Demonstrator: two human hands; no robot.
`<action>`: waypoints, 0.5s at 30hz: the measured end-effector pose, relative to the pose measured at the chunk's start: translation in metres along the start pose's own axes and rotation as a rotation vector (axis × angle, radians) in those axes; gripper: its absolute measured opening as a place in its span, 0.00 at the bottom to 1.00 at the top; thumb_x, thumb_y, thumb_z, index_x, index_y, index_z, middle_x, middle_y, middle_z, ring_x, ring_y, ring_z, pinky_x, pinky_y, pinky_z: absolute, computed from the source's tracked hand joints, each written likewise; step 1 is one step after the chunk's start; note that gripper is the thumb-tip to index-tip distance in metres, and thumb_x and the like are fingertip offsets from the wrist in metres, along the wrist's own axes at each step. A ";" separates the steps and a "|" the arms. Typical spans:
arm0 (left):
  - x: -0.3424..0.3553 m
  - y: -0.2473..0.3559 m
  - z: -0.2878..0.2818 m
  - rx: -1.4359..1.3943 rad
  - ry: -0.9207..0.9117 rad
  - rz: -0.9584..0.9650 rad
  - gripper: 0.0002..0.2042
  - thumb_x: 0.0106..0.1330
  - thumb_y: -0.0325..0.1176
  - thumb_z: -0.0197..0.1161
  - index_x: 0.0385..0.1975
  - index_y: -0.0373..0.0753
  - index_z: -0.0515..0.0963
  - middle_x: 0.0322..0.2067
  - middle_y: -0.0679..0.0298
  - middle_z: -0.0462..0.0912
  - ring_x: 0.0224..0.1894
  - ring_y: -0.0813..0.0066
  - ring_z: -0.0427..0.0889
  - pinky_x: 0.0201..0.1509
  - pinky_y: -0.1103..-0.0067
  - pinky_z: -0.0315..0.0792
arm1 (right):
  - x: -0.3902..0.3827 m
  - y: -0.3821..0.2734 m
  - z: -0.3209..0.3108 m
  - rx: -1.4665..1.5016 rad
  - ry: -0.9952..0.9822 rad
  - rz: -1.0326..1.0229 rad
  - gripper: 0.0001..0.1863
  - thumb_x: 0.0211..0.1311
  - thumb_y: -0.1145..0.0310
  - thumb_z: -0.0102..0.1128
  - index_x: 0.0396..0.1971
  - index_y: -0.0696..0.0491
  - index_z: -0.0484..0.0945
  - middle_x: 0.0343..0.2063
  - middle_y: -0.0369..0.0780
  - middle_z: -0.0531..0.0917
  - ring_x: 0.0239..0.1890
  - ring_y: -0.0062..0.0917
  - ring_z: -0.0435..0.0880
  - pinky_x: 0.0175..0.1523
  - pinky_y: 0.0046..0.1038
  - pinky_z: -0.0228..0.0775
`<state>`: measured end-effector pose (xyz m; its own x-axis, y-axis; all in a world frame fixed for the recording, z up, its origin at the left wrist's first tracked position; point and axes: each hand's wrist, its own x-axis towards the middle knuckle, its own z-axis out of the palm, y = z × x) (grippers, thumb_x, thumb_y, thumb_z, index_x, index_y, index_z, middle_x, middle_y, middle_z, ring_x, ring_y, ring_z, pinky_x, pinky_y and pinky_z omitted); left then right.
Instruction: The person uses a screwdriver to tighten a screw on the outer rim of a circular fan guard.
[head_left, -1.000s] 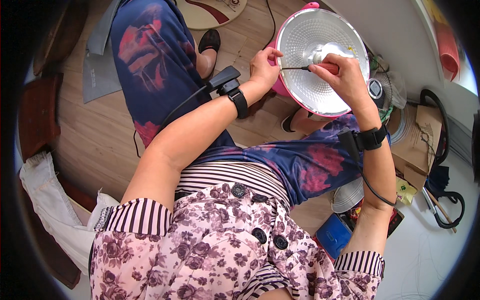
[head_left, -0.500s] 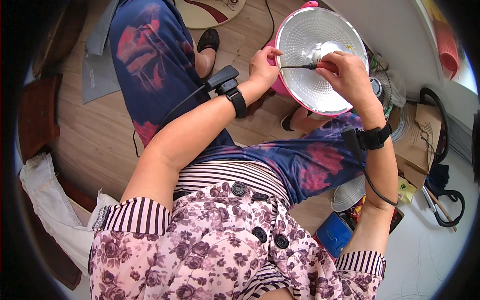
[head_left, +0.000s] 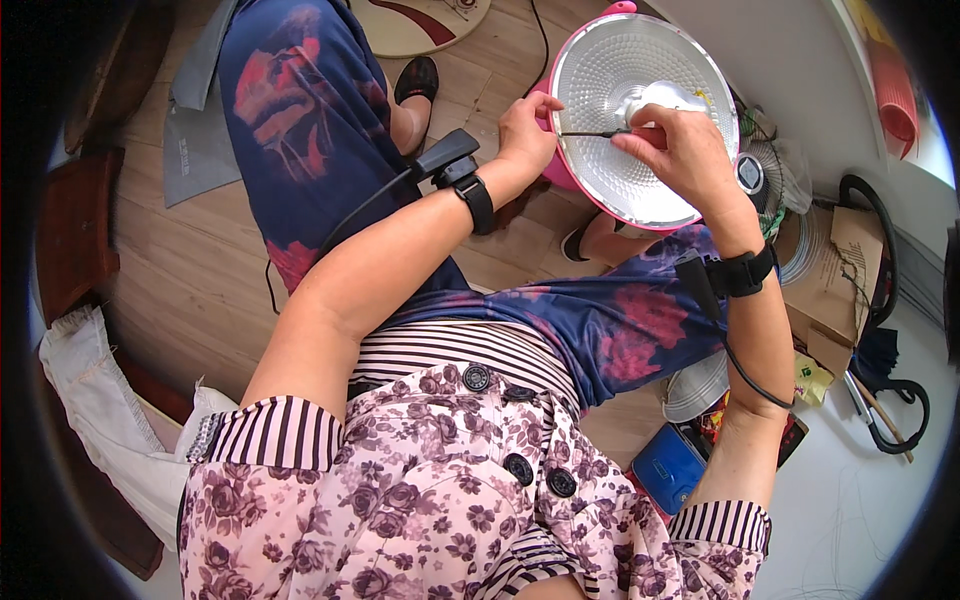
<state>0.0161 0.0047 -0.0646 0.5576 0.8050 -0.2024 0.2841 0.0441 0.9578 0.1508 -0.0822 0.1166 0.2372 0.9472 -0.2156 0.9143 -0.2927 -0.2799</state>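
Observation:
A round pink appliance, likely a heater, with a silver dimpled dish (head_left: 645, 185) and a white centre stands between my legs, tilted toward me. My left hand (head_left: 530, 135) grips its left rim, fingertips beside the tip of a screwdriver (head_left: 590, 133). The screwdriver lies horizontally across the dish, its dark shaft reaching that rim. My right hand (head_left: 680, 160) is closed around its handle, which my fingers mostly hide.
A fan (head_left: 760, 180), a cardboard box (head_left: 830, 285), a silver bowl (head_left: 690, 390) and a blue case (head_left: 665, 465) crowd my right. A round patterned board (head_left: 410, 20) lies ahead, grey sheeting (head_left: 195, 150) left. A black cord (head_left: 540, 50) runs along the wooden floor.
My right hand and fingers have shifted slightly on the screwdriver, turning so that they cover more of the handle. My left hand stays at the rim.

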 end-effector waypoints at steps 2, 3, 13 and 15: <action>0.000 0.001 -0.001 0.000 0.004 -0.001 0.14 0.45 0.21 0.66 0.34 0.41 0.78 0.33 0.59 0.80 0.40 0.60 0.78 0.46 0.72 0.71 | -0.001 0.003 0.000 0.127 0.034 -0.051 0.13 0.53 0.62 0.65 0.27 0.58 0.77 0.23 0.44 0.83 0.30 0.37 0.83 0.36 0.36 0.72; 0.000 0.001 -0.001 0.015 0.009 0.011 0.14 0.45 0.21 0.66 0.34 0.41 0.78 0.33 0.59 0.80 0.40 0.60 0.78 0.46 0.72 0.71 | 0.000 0.005 0.000 0.152 0.025 -0.066 0.13 0.52 0.63 0.66 0.29 0.58 0.77 0.24 0.44 0.84 0.31 0.37 0.84 0.36 0.35 0.73; 0.000 -0.002 -0.001 0.004 -0.001 -0.011 0.14 0.46 0.22 0.67 0.34 0.42 0.78 0.33 0.59 0.79 0.40 0.61 0.78 0.47 0.72 0.71 | 0.008 0.003 0.003 0.078 0.012 0.064 0.18 0.52 0.58 0.66 0.21 0.60 0.81 0.17 0.46 0.80 0.22 0.37 0.81 0.30 0.35 0.71; 0.000 -0.001 -0.001 0.007 -0.004 -0.007 0.14 0.46 0.22 0.67 0.34 0.42 0.78 0.34 0.59 0.79 0.41 0.61 0.78 0.47 0.72 0.71 | 0.008 0.004 0.003 0.077 0.019 0.090 0.20 0.53 0.55 0.66 0.20 0.61 0.81 0.16 0.47 0.80 0.21 0.37 0.81 0.29 0.35 0.70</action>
<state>0.0153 0.0051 -0.0658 0.5587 0.8023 -0.2101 0.2932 0.0460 0.9550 0.1551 -0.0764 0.1111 0.3235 0.9189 -0.2258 0.8614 -0.3848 -0.3315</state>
